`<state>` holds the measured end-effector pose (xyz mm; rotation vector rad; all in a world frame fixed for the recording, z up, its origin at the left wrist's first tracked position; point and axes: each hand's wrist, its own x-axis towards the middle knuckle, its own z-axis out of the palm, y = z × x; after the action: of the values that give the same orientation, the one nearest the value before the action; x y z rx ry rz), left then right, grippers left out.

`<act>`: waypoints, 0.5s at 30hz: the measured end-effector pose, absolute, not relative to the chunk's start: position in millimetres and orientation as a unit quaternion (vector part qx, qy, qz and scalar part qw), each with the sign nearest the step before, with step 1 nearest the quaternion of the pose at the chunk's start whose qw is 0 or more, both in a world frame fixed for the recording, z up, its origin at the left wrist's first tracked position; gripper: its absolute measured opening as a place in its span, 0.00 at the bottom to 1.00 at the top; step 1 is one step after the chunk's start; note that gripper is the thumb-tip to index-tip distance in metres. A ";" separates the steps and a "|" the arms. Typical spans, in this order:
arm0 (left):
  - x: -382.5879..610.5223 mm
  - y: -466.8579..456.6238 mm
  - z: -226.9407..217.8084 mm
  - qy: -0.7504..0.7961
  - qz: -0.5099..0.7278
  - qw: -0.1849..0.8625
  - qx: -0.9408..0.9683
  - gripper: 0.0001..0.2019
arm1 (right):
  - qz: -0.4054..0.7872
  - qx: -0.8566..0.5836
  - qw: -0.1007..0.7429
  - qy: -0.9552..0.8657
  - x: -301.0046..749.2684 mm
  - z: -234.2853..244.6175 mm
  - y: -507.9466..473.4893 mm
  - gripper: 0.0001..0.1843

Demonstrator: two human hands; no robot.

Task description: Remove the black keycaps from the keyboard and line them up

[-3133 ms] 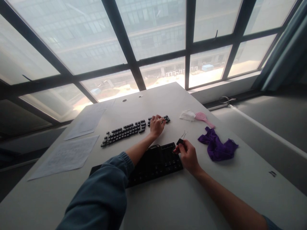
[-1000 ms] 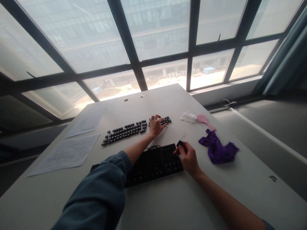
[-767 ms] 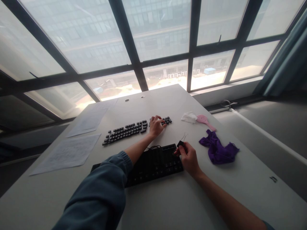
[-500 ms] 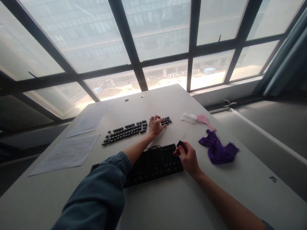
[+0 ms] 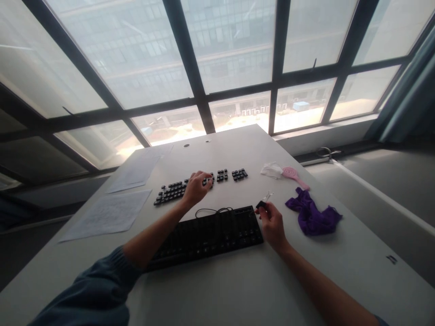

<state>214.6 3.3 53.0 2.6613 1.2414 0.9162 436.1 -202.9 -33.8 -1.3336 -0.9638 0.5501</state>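
A black keyboard lies on the white table in front of me, its cable looped at the back edge. Behind it, several loose black keycaps lie in rows, with two small groups further right. My left hand rests curled on the middle of those rows, fingers down on the keycaps. My right hand is closed on a small black keycap puller with wire prongs, just off the keyboard's right rear corner.
A purple cloth lies right of my right hand. Behind it are a pink brush and a white crumpled tissue. Paper sheets lie at the left. Large windows stand beyond the table's far edge.
My left hand has slid left along the keycap rows, uncovering the two small groups on the right. My right hand stays by the keyboard corner with the puller. The camera tilted slightly.
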 end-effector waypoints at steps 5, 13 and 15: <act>111.0 -44.0 67.2 0.470 0.294 0.065 0.830 0.13 | 0.235 -0.563 0.663 -0.435 434.1 -31.1 -204.7 0.14; -23.9 -114.8 32.8 0.625 0.313 0.075 0.711 0.18 | 0.207 -0.576 0.645 -0.457 428.7 -25.5 -215.0 0.15; -44.1 -124.7 22.6 0.644 0.312 0.090 0.693 0.20 | 0.193 -0.581 0.638 -0.467 426.6 -23.3 -217.9 0.14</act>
<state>-44.1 -124.7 22.6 2.0619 1.9140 0.9273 426.6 -217.9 -23.3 -1.3251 -1.0665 0.4403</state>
